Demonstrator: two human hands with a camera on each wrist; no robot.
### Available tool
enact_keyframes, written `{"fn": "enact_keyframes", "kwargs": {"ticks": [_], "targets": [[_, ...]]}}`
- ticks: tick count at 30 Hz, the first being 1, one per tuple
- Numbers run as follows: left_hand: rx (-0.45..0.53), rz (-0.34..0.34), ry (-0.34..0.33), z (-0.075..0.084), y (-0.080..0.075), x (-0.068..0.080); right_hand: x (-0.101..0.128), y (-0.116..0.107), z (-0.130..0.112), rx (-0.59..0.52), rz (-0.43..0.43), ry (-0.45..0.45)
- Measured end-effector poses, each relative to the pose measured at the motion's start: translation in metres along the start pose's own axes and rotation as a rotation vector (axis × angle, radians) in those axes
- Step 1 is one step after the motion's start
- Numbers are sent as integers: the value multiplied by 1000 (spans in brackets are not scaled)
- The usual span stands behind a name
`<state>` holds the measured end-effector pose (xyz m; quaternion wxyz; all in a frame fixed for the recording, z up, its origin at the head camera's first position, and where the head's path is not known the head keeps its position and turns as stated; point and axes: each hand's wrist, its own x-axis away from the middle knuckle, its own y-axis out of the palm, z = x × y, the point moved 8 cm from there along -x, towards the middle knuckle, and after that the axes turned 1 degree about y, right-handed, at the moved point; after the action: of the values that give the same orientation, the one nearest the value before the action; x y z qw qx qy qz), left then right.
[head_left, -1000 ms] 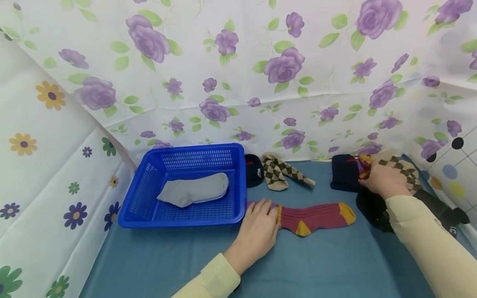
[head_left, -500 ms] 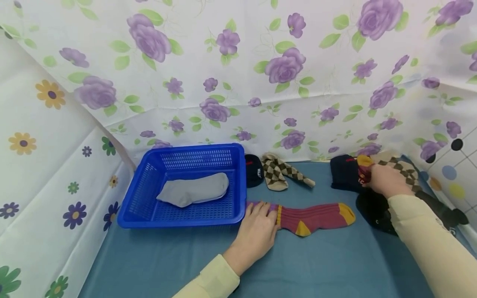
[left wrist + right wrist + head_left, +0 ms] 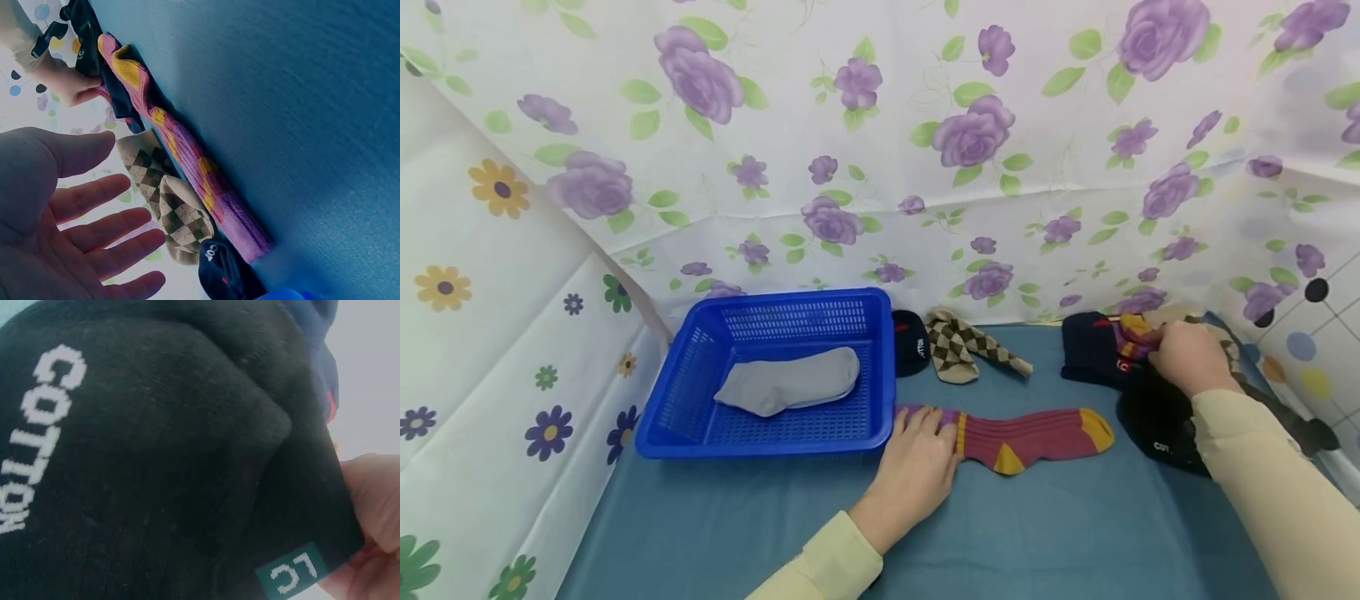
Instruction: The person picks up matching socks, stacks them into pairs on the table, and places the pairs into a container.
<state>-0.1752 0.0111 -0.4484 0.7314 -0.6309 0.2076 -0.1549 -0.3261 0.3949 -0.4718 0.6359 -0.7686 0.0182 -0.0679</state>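
My left hand (image 3: 917, 471) rests with extended fingers on the purple cuff of a maroon sock (image 3: 1045, 435), which lies flat with mustard heel and toe. In the left wrist view that sock (image 3: 178, 140) stretches away past the fingers. At the right-hand pile, my right hand (image 3: 1197, 357) pinches a crumpled purple-and-mustard sock (image 3: 1137, 335), partly hidden by the fingers. A navy sock (image 3: 1088, 354) lies left of it, and a black sock (image 3: 1161, 421) with white lettering lies just below. The black sock (image 3: 150, 444) fills most of the right wrist view.
Left of the maroon sock stands a blue plastic basket (image 3: 760, 452) holding grey socks (image 3: 790, 381). Behind the left hand lie a dark sock (image 3: 910, 343) and a brown argyle sock (image 3: 955, 350). A flowered sheet (image 3: 880, 167) hangs along the table's back.
My right hand has shifted slightly right, drawing at the purple-and-mustard sock, and more of it shows beside the navy sock. The left hand has stayed on the maroon sock.
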Motion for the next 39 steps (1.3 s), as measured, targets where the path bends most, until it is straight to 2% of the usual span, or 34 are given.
{"fn": "enact_keyframes", "kwargs": {"ticks": [8,15,19,26,31,35,39], "targets": [[0,-10,-8,1,-2,0,12,-39,0,-176,223,45],[22,5,-13,1,-6,2,24,-70,-12,-299,338,86],[46,11,-34,-1,-7,2,34,-84,-30,-326,402,61],[62,-24,-74,-6,-4,2,62,-96,-84,-383,506,-90],[74,-23,-48,-4,-8,1,89,-90,-126,-448,520,-214],[68,30,-18,0,-19,1,111,-84,-156,-470,530,-337],[103,154,0,1,-43,1,126,-72,-181,-471,447,-428]]}}
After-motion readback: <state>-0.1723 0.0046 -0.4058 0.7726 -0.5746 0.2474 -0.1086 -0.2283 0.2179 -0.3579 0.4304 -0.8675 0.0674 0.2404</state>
